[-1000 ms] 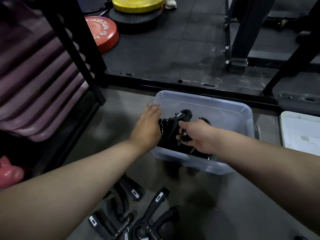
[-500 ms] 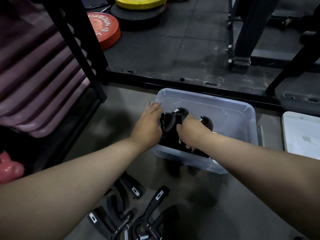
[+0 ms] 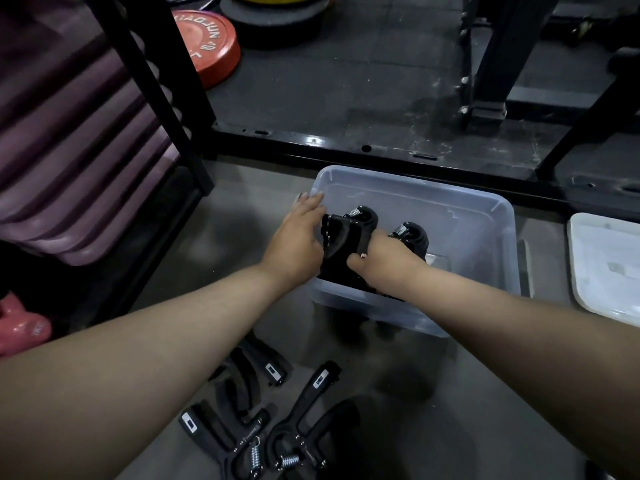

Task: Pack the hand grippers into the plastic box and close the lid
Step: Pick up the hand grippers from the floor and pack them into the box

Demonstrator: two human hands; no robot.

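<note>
Beyond and right of my right hand (image 3: 388, 261) the box (image 3: 450, 216) is open to its far wall. Packed grippers (image 3: 353, 226) fill the gap between it and my left hand (image 3: 298, 244). Behind both wrists, loose grippers (image 3: 273, 431) litter the floor; 1 lid (image 3: 609, 271) lies well right.

Right hand (image 3: 388, 263) fingers behind hand gripper (image 3: 346, 233)

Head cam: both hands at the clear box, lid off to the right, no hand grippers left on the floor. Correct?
Wrong on the floor: the head view shows several hand grippers lying there, between the person and the plastic box. The rest holds: left hand and right hand at the box, lid off to its right.
</note>
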